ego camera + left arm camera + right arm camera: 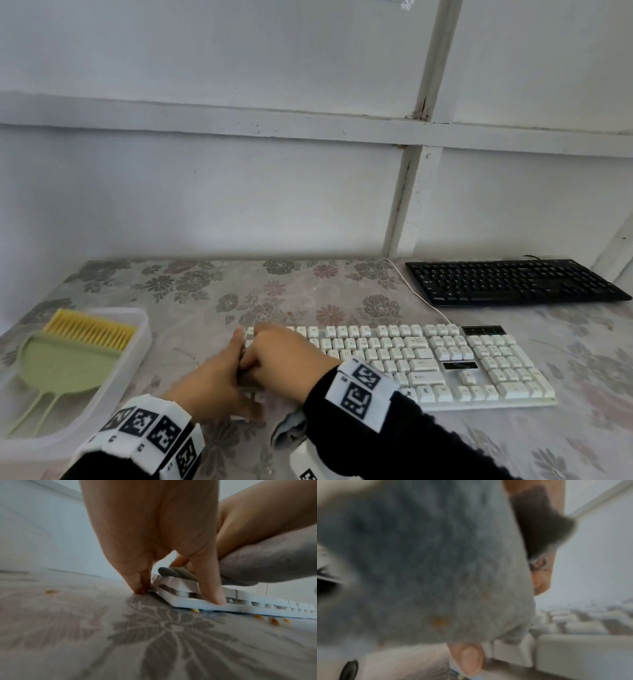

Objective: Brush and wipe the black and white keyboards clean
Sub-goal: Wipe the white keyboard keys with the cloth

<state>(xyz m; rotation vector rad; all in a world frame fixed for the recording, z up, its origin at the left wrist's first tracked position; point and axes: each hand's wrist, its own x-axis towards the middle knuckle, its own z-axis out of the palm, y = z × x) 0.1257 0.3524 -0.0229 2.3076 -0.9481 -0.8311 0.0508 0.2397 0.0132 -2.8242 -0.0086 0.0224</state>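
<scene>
The white keyboard (445, 363) lies across the middle of the flowered table, and the black keyboard (513, 281) sits behind it at the far right. My left hand (219, 377) braces the white keyboard's left end. In the left wrist view its straight fingers (140, 582) stand against the keyboard's (188, 601) left edge, with the thumb pressed on the front edge. My right hand (287, 356) rests on the left keys and grips a grey cloth (265, 563). That cloth (428, 561) fills the blurred right wrist view above the keys (582, 628).
A clear plastic tray (144, 325) at the left holds a green dustpan (65, 366) and a yellow-bristled brush (92, 329). Orange crumbs (274, 621) lie on the tablecloth along the white keyboard's front edge. A white cable (421, 298) runs back towards the wall.
</scene>
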